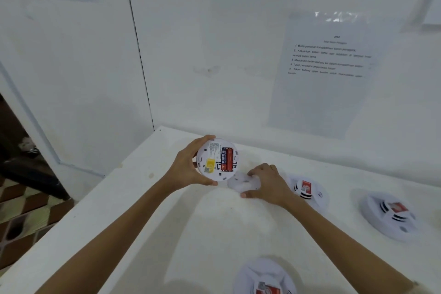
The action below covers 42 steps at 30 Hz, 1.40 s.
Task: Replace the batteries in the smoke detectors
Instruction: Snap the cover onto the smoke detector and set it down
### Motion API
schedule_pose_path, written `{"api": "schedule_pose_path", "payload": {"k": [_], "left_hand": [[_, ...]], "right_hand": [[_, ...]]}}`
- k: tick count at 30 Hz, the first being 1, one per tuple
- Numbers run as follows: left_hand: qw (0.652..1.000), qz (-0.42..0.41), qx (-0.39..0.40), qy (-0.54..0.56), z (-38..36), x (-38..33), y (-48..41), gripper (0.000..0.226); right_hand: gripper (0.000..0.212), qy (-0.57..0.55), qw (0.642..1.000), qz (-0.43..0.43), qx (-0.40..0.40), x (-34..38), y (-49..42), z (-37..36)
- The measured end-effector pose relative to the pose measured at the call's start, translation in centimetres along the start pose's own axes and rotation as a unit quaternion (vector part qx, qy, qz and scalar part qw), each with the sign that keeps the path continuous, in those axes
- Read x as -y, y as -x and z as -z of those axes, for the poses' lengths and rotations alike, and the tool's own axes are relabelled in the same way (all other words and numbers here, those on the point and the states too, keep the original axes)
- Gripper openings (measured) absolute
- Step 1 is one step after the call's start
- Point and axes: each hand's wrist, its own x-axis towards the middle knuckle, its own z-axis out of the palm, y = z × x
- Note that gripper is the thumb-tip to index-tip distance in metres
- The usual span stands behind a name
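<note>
The person's left hand (pixel 188 164) is lifted off the worktop (pixel 210 241) and grips a round white smoke detector (pixel 216 175), thumb on its near rim and fingers curled over the far one. Its back is turned up, showing two red batteries (pixel 227 159) sitting side by side in the open compartment, with a yellow sticker (pixel 210 164) at their nine o'clock.

At four o'clock from that detector, a white round cover (pixel 241 185) lies flat on the worktop. The right hand (pixel 267 184) holds it, fingers curled over its top and thumb against its near edge.

Three more detectors rest face up: one (pixel 307 190) just at three o'clock of the right hand, another (pixel 391 212) further out the same way, and the third (pixel 265 279) at six o'clock by the near edge. A printed sheet (pixel 327 74) is taped to the wall at one o'clock.
</note>
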Motion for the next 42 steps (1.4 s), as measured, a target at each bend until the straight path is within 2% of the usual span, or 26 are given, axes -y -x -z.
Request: {"api": "schedule_pose_path", "payload": {"k": [5, 7, 13, 16, 20, 26, 29, 37, 42], "left_hand": [[1.000, 0.002, -0.003, -0.004, 0.1, -0.5, -0.1, 0.098], [1.000, 0.002, -0.003, -0.004, 0.0, -0.5, -0.1, 0.098], [1.000, -0.002, 0.001, -0.015, -0.8, -0.9, -0.3, 0.095], [1.000, -0.015, 0.000, -0.008, -1.4, -1.5, -0.5, 0.095], [0.999, -0.013, -0.006, 0.032, -1.9, -2.3, -0.8, 0.096], [0.999, -0.021, 0.002, 0.032, -2.5, -3.0, -1.1, 0.098], [0.999, -0.030, 0.013, 0.035, -2.6, -3.3, -1.1, 0.098], [0.999, -0.031, 0.017, 0.028, -2.2, -2.6, -1.3, 0.097], [0.999, -0.030, 0.014, 0.010, -2.4, -2.2, -1.4, 0.097]], "right_hand": [[0.068, -0.023, 0.999, 0.019, -0.034, 0.8, 0.2, 1.3], [0.072, -0.055, 0.995, 0.041, -0.071, 1.0, 0.6, 2.4], [0.093, -0.018, 0.977, 0.159, -0.138, 3.0, 1.5, 6.3], [0.095, -0.037, 0.963, 0.212, -0.160, 3.8, 1.5, 7.2], [0.080, -0.093, 0.947, 0.271, -0.148, 3.6, 1.0, 7.0], [0.058, -0.089, 0.926, 0.294, -0.219, 4.1, 0.5, 5.4], [0.050, -0.100, 0.923, 0.279, -0.244, 4.5, 0.4, 4.8], [0.041, -0.020, 0.918, 0.324, -0.230, 3.7, 0.6, 4.7], [0.036, 0.026, 0.897, 0.351, -0.268, 3.3, 0.8, 5.3]]}}
